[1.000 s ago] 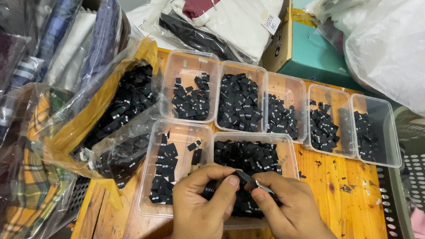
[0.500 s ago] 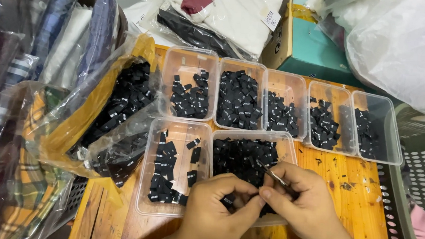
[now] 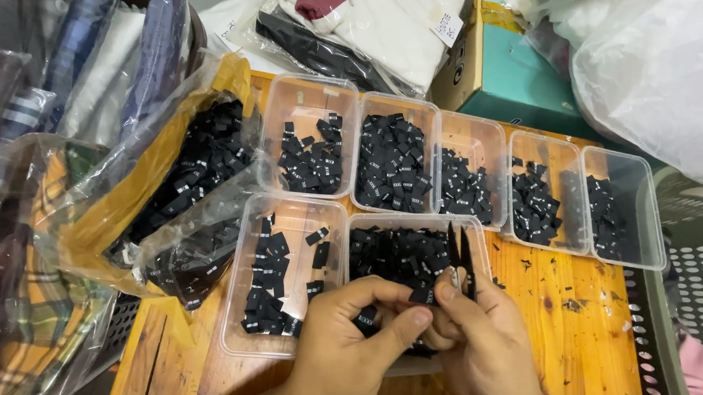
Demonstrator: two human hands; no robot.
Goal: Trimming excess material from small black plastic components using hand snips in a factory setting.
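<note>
Snips [image 3: 459, 255] are gripped by the right hand [image 3: 480, 340], blades at twelve o'clock; a black label [image 3: 367, 318], pinched by the left hand [image 3: 352, 342], could be miscut if the fingers slip.

Left hand [image 3: 356, 346] and right hand [image 3: 484, 341] meet, fingers pinched together, knuckles up.

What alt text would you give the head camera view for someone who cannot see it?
Two bare hands meet over a clear plastic tub of small black fabric labels: the right hand holds black thread snips, blades up, and the left hand pinches a label. Six more tubs of labels sit on the wooden table.
</note>
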